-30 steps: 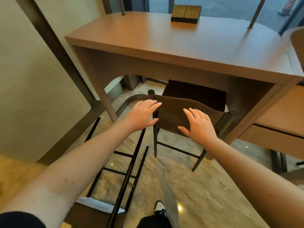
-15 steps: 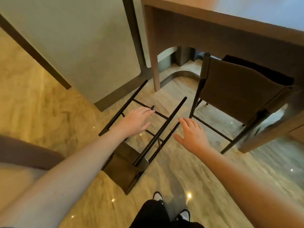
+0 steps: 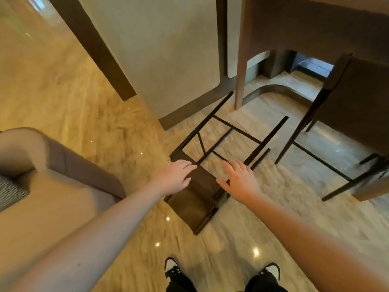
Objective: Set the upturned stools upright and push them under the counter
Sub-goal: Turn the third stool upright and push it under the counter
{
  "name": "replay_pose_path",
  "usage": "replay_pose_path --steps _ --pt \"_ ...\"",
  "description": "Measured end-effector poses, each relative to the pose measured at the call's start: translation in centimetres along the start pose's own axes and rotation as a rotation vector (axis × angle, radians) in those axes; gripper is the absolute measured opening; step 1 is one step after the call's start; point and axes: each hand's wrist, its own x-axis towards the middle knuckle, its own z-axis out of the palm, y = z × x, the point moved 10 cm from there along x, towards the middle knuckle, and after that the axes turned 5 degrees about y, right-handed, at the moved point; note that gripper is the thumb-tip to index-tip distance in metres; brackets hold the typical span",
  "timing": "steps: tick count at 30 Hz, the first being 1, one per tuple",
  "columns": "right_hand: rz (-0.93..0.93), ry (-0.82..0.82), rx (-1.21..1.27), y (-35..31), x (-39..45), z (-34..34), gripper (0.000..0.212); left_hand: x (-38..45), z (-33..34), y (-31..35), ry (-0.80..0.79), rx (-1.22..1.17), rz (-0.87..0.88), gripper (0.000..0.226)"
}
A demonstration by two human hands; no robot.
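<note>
1 stool lies tipped over on the polished stone floor, directly in front of the person's 2 shoes. Its brown seat and backrest are at the near end, closest to the shoes. Its 4 black legs and their crossbars point away, toward the counter. The far leg tips lie just beside the counter's pale front leg and the base of a grey wall panel.

The left hand is over the left edge of the seat frame, palm down, fingers spread and loosely extended. Contact with the frame cannot be confirmed. The right hand is over the right edge of the seat, palm down, fingers splayed, thumb angled toward the seat. It grips nothing. Both forearms are bare and extended.

A 2nd stool stands upright at right, its seat beneath the counter top and its black legs on the floor. It is well apart from both hands.

A beige upholstered armchair fills the left foreground, with a checked cushion at the frame's left edge. The fallen stool lies between the armchair and the upright stool.
</note>
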Motion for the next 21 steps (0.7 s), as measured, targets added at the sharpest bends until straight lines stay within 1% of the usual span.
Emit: replay_pose_path --steps 2,4,8,10,12,14,19,21 --pt "0.041 0.003 0.008 -2.8 0.8 2.3 0.061 -1.9 1.0 -3.2 0.017 -0.039 0.008 0.049" --pt "0.102 0.007 -0.003 -5.1 1.6 4.6 0.057 -4.3 2.3 -7.7 0.030 -0.104 -0.024 0.047" --pt "0.229 -0.023 -0.024 -9.5 2.0 9.5 0.058 -9.3 5.3 -16.1 -0.037 -0.162 -0.024 0.046" --pt "0.280 -0.039 -0.011 -11.5 1.6 11.0 0.058 -11.3 6.6 -19.2 -0.092 -0.188 -0.039 0.047" --pt "0.313 -0.046 0.006 -13.5 0.8 12.0 0.057 -12.8 7.9 -21.6 -0.156 -0.194 -0.044 0.047" --pt "0.321 -0.052 0.005 -15.3 -0.1 12.6 0.056 -13.3 8.6 -23.8 -0.187 -0.206 -0.051 0.045" --pt "0.392 -0.118 -0.024 -16.2 -1.8 14.8 0.051 -11.8 9.4 -26.2 -0.130 -0.212 -0.036 0.038" --pt "0.423 -0.139 -0.023 -16.1 -2.1 16.2 0.050 -11.0 10.3 -25.9 -0.152 -0.209 -0.008 0.038"
